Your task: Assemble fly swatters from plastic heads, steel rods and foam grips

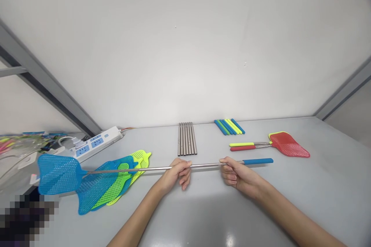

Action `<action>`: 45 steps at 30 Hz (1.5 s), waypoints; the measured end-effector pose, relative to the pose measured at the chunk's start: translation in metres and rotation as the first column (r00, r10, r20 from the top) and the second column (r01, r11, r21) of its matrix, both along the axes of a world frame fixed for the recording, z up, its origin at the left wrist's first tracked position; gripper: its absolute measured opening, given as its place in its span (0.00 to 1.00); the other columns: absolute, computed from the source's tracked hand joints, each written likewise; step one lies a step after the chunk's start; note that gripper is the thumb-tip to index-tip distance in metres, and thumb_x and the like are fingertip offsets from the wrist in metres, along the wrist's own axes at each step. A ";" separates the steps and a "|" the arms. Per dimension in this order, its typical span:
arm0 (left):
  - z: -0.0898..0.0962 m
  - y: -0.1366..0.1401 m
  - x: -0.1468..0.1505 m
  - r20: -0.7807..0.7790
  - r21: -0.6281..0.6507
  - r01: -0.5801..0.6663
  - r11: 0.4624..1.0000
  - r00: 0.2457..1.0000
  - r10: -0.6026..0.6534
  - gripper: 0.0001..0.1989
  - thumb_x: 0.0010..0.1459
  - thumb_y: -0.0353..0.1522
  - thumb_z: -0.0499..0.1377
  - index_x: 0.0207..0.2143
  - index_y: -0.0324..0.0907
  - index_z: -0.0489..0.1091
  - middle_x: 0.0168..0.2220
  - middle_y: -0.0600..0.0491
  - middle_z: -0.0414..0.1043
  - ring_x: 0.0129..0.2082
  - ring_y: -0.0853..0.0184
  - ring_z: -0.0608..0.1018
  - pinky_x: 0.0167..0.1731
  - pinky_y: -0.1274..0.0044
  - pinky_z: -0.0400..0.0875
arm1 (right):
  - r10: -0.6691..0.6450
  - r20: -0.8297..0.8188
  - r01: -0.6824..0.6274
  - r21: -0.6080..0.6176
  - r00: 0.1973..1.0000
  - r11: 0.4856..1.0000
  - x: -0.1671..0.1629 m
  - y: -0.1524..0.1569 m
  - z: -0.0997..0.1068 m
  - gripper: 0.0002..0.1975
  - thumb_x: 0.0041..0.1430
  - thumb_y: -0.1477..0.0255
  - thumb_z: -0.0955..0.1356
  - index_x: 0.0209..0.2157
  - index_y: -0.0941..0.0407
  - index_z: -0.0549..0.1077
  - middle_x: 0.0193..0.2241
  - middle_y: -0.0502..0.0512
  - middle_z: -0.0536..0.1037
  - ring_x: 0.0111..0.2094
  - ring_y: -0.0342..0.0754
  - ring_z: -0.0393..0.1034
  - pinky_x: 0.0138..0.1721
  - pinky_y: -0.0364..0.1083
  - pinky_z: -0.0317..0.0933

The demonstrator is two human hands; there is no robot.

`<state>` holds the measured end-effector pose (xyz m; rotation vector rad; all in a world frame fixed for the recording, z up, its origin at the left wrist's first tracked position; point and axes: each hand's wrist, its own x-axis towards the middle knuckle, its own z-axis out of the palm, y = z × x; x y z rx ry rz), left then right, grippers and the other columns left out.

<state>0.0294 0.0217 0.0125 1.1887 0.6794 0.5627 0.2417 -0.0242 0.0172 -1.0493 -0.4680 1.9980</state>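
A fly swatter with a blue mesh head (60, 173), a long extended metal rod and a blue grip (257, 161) lies level across my view, held in both hands. My left hand (176, 173) pinches the rod near its middle. Closer to the blue grip, my right hand (236, 173) is closed around the rod. Beneath the rod on the left, several loose swatter heads in blue, green (114, 191) and yellow (142, 158) overlap on the table.
Behind my hands lie a row of metal tubes (187, 139) and several coloured grip sleeves (228, 126). Two swatters, one red (290, 144) and one yellow, rest at right. A power strip (98, 142) and plastic bags (26, 142) occupy the left. A wall (185, 46) stands behind the table.
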 end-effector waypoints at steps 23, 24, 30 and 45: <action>0.002 0.005 -0.009 -0.017 0.031 0.002 1.000 1.000 -0.001 0.20 0.52 0.35 0.47 0.10 0.41 0.48 0.06 0.61 0.49 0.09 0.73 0.63 0.14 0.80 0.53 | 0.014 0.026 -0.015 0.034 1.000 0.999 0.007 0.003 0.000 0.18 0.47 0.69 0.64 0.13 0.57 0.51 0.13 0.42 0.44 0.14 0.35 0.37 0.15 0.39 0.39; 0.003 0.004 -0.010 -0.020 0.033 0.005 0.999 1.000 -0.004 0.20 0.52 0.35 0.47 0.10 0.41 0.48 0.06 0.61 0.49 0.09 0.73 0.63 0.14 0.80 0.53 | 0.014 0.030 -0.015 0.041 0.999 0.999 0.007 0.003 0.000 0.18 0.47 0.69 0.64 0.13 0.57 0.51 0.13 0.42 0.44 0.14 0.36 0.37 0.15 0.40 0.39; 0.008 0.004 -0.012 -0.031 0.038 0.014 0.999 0.999 -0.013 0.20 0.52 0.36 0.47 0.10 0.41 0.48 0.06 0.60 0.50 0.09 0.73 0.63 0.14 0.80 0.53 | 0.020 0.031 -0.022 0.054 0.999 0.998 0.007 0.002 0.001 0.17 0.47 0.70 0.63 0.13 0.57 0.51 0.13 0.43 0.45 0.15 0.36 0.38 0.16 0.40 0.38; -0.003 0.003 -0.004 -0.021 0.075 -0.071 0.995 0.997 0.072 0.22 0.53 0.36 0.46 0.09 0.41 0.47 0.06 0.61 0.47 0.09 0.73 0.62 0.15 0.80 0.53 | 0.051 0.012 -0.052 0.148 0.999 0.988 0.009 0.007 -0.007 0.18 0.49 0.66 0.62 0.13 0.57 0.52 0.13 0.43 0.46 0.15 0.37 0.40 0.17 0.41 0.40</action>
